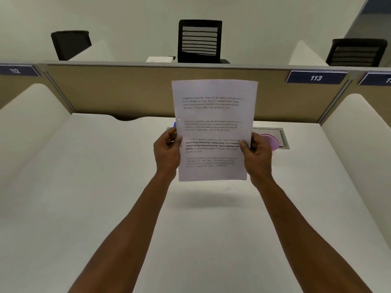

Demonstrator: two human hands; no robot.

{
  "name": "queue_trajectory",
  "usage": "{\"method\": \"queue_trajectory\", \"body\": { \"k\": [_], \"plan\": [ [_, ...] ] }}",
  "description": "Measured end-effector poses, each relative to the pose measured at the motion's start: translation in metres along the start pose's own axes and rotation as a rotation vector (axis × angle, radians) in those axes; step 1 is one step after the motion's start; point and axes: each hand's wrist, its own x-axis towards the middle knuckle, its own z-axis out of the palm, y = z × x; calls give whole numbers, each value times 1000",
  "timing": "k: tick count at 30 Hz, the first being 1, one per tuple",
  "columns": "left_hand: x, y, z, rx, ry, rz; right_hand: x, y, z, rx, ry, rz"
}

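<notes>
Printed sheet (213,130): white paper carrying several blocks of text, one block in heavier type than the rest; the wording is too blurred to read. It is held upright and lifted off the surface (105,187), facing the camera, in front of the beige partition (127,89). Its shadow lies on the surface below it.

Left hand (167,153): grasping the sheet's left edge at about mid-height, thumb on the printed face and fingers curled behind.

Right hand (257,154): grasping the right edge at the same height, thumb on the printed face and fingers behind. Both forearms are extended and bare.

Behind the sheet, a grey recessed tray (283,136) is set into the surface near the partition. A round pink item (269,141) sits in it, just beside the right hand; what it is cannot be told. A small blue object (174,124) shows at the sheet's left edge, mostly hidden.

The partition bears a blue number plate 113 (316,77) to the right and a plate 112 (15,70) to the left. Three black chairs stand beyond it, the middle chair (200,41) directly above the sheet.
</notes>
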Motion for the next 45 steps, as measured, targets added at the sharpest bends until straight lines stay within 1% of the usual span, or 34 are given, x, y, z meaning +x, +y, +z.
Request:
{"method": "queue_trajectory", "body": {
  "k": [4,10,14,21,28,33,37,42,45],
  "plan": [
    [12,3,-47,58,82,-19,-11,1,48,45,-13,91],
    [34,-7,-117,288,124,-129,-32,16,135,58,-10,286],
    [51,-23,-159,463,125,-184,-44,34,187,-7,-61,370],
    [77,-59,-218,494,160,-327,-58,72,255,-206,-85,416],
    [86,-93,-246,545,146,-399,-67,100,286,-327,-96,523],
    [87,-111,-251,605,128,-411,-77,109,291,-511,-139,461],
    [89,-119,-252,653,104,-398,-75,111,294,-651,-123,420],
    [89,-123,-247,747,121,-351,-73,110,293,-738,-77,409],
    [89,-123,-244,811,90,-332,-73,108,292,-753,-55,395]
  ]
}}
